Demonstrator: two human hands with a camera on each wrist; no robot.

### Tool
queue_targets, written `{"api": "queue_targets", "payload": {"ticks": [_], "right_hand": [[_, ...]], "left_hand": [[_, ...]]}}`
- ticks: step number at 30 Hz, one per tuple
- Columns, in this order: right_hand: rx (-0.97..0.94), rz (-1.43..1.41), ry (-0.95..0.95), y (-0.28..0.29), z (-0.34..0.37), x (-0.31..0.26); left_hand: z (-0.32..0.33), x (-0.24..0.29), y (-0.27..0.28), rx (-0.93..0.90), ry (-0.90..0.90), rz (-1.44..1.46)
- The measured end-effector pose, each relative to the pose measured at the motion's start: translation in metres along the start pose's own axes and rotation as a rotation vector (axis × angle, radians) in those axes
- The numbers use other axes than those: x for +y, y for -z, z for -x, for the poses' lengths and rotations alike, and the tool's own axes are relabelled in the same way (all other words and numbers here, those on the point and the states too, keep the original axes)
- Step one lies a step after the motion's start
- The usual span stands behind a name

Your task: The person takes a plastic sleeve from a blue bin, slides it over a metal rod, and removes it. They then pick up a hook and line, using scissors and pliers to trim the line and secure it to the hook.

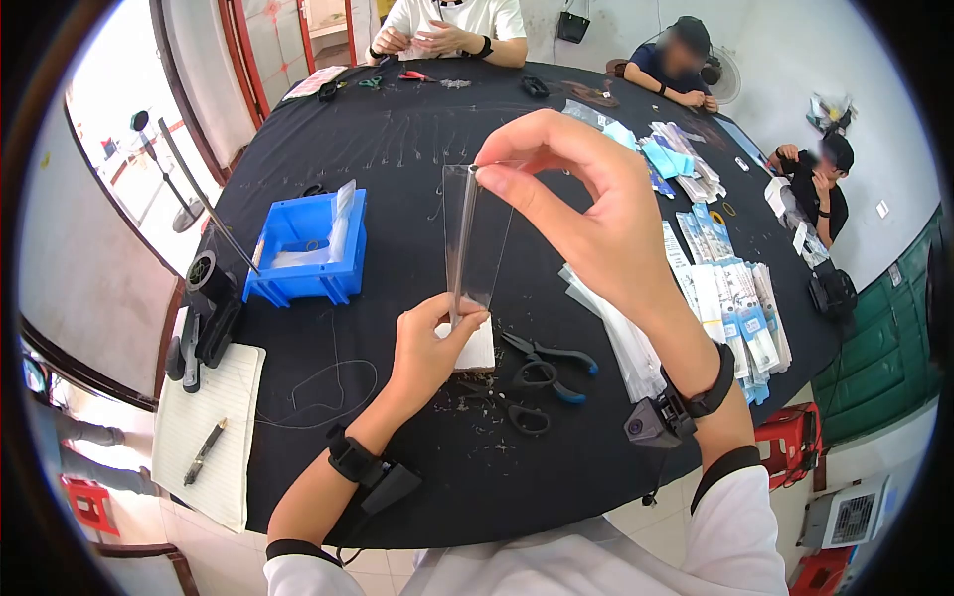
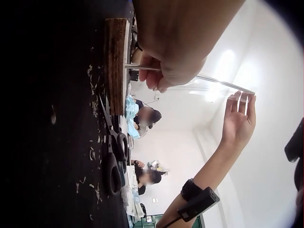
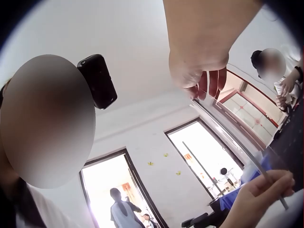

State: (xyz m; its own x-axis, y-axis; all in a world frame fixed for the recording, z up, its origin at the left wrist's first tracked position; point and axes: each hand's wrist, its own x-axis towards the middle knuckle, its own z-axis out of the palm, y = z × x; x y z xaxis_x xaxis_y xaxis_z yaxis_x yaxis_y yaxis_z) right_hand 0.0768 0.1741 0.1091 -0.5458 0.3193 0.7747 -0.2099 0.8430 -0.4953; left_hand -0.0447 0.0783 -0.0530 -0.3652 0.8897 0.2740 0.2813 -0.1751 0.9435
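Head view: bright; washed-out daylight in doorway (image 1: pixel 114 89), left; sheen along clear sheet (image 1: pixel 465 223); strong barrel distortion, blackened corners; faces (image 1: pixel 686 47) at upper right blurred. Left wrist: desk (image 2: pixel 47 156) in near-black shadow; glare on white surround (image 2: pixel 225 64). Right wrist: two openings (image 3: pixel 97 185) overexposed; standing person (image 3: pixel 124 211) backlit; dark corners.

Likely a small workshop, though the view warps toward its edges: people (image 1: pixel 502 24) are gathered around the black-covered table (image 1: pixel 566 482), which carries pliers (image 1: pixel 542 353), scissors (image 1: pixel 508 404), scraps (image 2: pixel 93 107) and, along its right side, many packets (image 1: pixel 740 318).
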Motion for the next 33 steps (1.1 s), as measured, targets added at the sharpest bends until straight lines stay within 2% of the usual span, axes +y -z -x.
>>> {"api": "queue_targets", "payload": {"ticks": [3,13,16,27,30,33], "right_hand": [[-0.095,0.093,0.063,0.007,-0.002,-0.002],[-0.077,0.037,0.134,0.002,-0.004,0.009],[-0.012,-0.017,0.149,-0.003,-0.004,0.013],[0.028,-0.016,0.178,-0.002,-0.008,0.012],[-0.080,0.019,0.114,0.008,-0.013,0.004],[-0.065,0.022,0.159,0.015,-0.027,-0.006]], "left_hand": [[-0.001,0.003,0.000,-0.021,0.016,0.001],[-0.002,0.009,0.002,-0.013,-0.088,-0.144],[-0.001,0.009,0.001,-0.013,-0.043,-0.099],[-0.002,0.008,0.001,0.007,-0.102,-0.102],[-0.004,0.019,0.002,0.013,-0.108,-0.113],[-0.010,0.032,0.005,0.018,-0.120,-0.057]]}}
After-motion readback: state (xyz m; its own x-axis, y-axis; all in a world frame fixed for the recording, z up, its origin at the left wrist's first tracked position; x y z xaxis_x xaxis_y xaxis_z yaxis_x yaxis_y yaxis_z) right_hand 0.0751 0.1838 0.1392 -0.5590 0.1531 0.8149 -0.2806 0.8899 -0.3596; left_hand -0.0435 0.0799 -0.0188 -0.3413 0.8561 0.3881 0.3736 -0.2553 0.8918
